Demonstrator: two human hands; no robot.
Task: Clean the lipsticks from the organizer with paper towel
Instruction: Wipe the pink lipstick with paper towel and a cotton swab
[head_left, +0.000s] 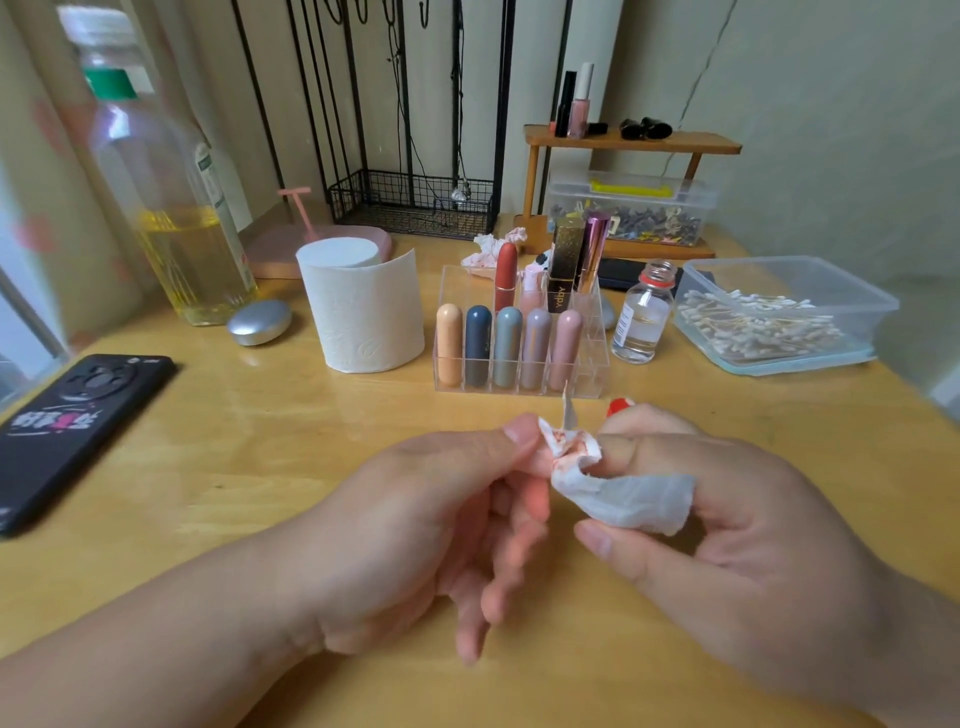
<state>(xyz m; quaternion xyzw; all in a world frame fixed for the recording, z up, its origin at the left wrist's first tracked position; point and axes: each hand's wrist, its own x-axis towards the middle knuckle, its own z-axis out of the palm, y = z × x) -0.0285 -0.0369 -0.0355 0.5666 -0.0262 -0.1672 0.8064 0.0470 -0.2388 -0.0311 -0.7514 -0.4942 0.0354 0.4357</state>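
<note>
Home vanity desk: wooden tabletop (260, 415), lipstick organizer (519, 358), cotton swab box (779, 312), curtain (31, 208).

Two bare hands and forearms, seen from just above.

The left hand (415, 519) and the right hand (737, 530) are bare skin from the fingertips back to the frame's edge. So is the left forearm (156, 639), which shows along much of its length. Of the right arm only the right wrist (883, 649) and a short stretch beyond it show. The fingers are smooth and fairly full, with soft creases at the knuckles. The nails are cut short with rounded ends and a plain, faintly glossy look, clearest on the left thumbnail (522, 431) and the right thumbnail (592, 540). The left hand's lower fingers are blurred, so their nails cannot be made out.
</note>
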